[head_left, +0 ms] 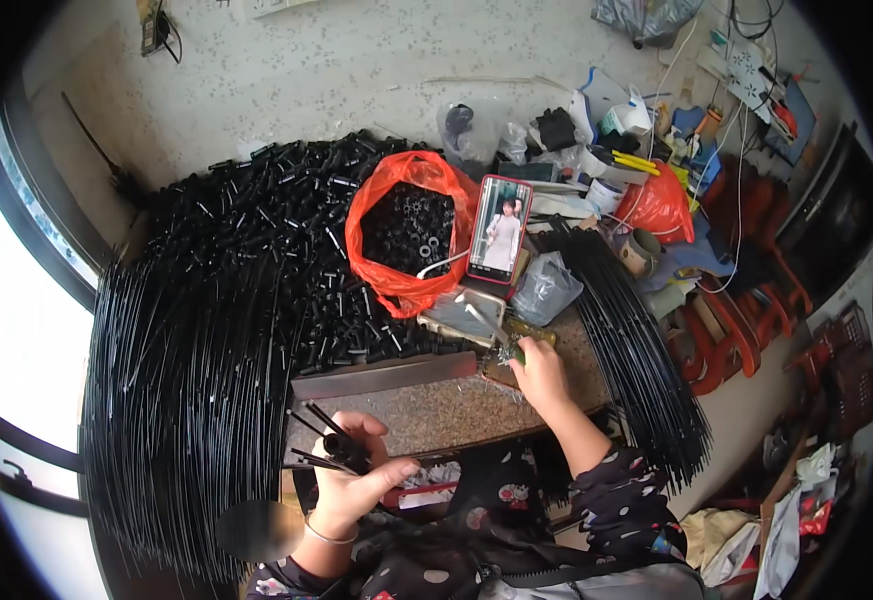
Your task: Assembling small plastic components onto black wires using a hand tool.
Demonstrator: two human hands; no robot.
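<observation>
My left hand [349, 478] is closed around several thin black rods [309, 420] and a short black tubular piece [335, 444], above the front edge of the worktop. The rods stick out toward the upper left. My right hand [543, 376] is closed in a pinch over a yellowish tray [539, 334] with small metal bits. Beside its fingertips shows something green, and a pale slender piece [485, 322] slants up to the left; what exactly the fingers hold I cannot make out. A dark flat bar [387, 376] lies across the worktop [437, 405] between the hands.
Black tubular parts [247, 210] pile up behind long black rods [187, 400] on the left. A red plastic bag [362, 225] holds small rings. A phone [500, 228] stands upright beside it. More rods [627, 330] lie right, near a clear bag [547, 288] and clutter.
</observation>
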